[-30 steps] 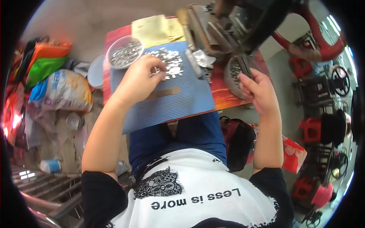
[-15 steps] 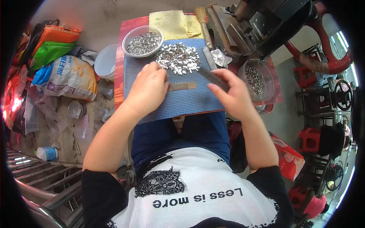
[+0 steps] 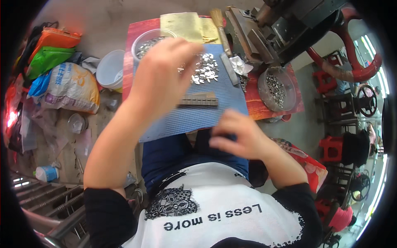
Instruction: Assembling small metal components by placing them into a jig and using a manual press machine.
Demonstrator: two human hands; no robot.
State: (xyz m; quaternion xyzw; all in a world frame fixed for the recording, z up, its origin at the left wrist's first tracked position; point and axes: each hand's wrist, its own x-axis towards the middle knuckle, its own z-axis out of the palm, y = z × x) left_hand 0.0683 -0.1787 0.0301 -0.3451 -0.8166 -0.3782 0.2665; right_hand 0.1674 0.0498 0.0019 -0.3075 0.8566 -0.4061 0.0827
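Note:
A dark slotted metal bar (image 3: 199, 101) lies on the blue ribbed mat (image 3: 173, 124), with a thin brownish strip (image 3: 205, 95) close behind it. Beyond them spreads a pile of small shiny metal pieces (image 3: 205, 68). My left hand (image 3: 163, 70), blurred by motion, is raised in front of the clear bowl (image 3: 142, 37) of metal pieces and covers part of bowl and pile. Whether its fingers hold anything cannot be made out. Near the mat's front edge is my right hand (image 3: 236, 134), also blurred, thumb and fingers apart and nothing visible between them.
At the right stands another clear tub (image 3: 276, 89) of metal pieces beside a dark machine (image 3: 285, 37). A brush (image 3: 221, 29), a grey bar (image 3: 229, 68) and crumpled white paper (image 3: 240, 65) lie along the mat's right side. A white bucket (image 3: 111, 70) and sacks (image 3: 72, 87) stand left.
My right hand has let go of the dark bar, which now lies on the mat, and has drawn back toward me. My left hand has lifted off the mat.

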